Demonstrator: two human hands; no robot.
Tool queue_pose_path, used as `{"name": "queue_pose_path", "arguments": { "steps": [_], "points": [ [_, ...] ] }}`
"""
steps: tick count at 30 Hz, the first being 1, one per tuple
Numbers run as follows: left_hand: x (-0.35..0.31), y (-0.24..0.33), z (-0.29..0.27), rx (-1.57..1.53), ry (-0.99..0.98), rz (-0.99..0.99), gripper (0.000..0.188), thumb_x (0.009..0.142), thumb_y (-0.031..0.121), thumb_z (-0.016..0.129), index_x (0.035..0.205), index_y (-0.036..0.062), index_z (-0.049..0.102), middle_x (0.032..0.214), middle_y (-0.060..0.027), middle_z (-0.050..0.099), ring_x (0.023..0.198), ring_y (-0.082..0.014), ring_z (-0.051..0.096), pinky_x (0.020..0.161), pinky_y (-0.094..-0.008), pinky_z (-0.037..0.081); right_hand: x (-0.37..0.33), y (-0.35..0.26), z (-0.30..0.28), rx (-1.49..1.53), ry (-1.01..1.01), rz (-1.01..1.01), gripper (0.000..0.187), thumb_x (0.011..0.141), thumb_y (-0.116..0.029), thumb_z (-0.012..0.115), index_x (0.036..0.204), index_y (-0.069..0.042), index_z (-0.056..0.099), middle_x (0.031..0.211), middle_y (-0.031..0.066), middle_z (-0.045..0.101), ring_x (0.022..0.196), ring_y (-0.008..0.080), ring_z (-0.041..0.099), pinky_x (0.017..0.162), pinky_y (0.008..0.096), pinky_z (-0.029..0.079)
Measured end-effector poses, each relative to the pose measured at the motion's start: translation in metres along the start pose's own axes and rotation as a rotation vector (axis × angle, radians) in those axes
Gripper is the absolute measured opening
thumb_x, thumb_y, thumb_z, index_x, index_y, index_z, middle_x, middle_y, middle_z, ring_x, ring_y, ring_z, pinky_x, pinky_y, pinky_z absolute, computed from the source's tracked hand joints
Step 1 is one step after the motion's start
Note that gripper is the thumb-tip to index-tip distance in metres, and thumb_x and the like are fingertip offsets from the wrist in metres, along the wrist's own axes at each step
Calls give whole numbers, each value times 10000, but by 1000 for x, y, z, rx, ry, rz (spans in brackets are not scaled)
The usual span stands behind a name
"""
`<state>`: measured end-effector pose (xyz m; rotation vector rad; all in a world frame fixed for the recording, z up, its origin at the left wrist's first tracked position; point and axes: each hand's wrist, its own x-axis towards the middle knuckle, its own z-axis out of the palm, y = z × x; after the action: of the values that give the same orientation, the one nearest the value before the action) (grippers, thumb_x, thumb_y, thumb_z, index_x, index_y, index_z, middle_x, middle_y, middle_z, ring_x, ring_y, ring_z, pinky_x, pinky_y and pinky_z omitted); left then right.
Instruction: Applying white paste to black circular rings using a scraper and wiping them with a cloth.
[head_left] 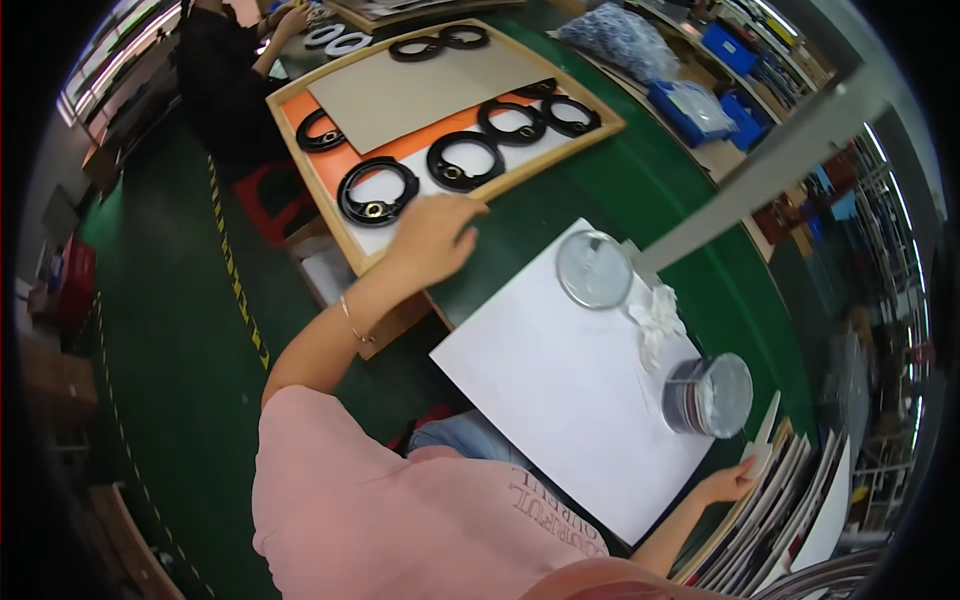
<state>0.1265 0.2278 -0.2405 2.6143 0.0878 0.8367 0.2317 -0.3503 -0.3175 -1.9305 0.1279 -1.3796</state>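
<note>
My left hand (435, 240) is over the near edge of a wooden-framed tray (545, 165), fingers apart and nothing visible in them. Closest to it lies a black ring-shaped part (376, 192) with a small brass-coloured insert. More such rings rest in the tray on white and orange sheets, and a beige board (430, 90) covers part of them. At the lower right, my right hand (728, 485) is closed on a flat white piece with a narrow tip (768, 420), beside a stack of upright boards and sheets (765, 505).
A white board (560, 400) lies before me, bearing a clear round dish (594, 270), crumpled white tissue (657, 320) and a round clear container (708, 395). A grey post (750, 180) rises beyond it. Another person (225, 80) works at the far left.
</note>
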Motion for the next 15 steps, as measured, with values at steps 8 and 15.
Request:
{"name": "queue_pose_path", "arguments": {
  "steps": [8,15],
  "points": [
    [-8,-149,-65,476,-231,-640,401,717,223,631,1043,5,546,937,-175,604,904,-325,573,763,-384,464,36,-51,13,-240,39,77,340,858,-225,580,980,92,569,952,224,603,826,260,597,738,335,466],
    [19,-214,-37,-43,-436,-483,348,700,155,582,997,-24,553,848,-116,640,787,-242,600,705,-342,473,71,-32,7,-262,184,185,357,780,-303,659,752,52,635,782,181,600,625,258,565,616,380,477]
  ]
}}
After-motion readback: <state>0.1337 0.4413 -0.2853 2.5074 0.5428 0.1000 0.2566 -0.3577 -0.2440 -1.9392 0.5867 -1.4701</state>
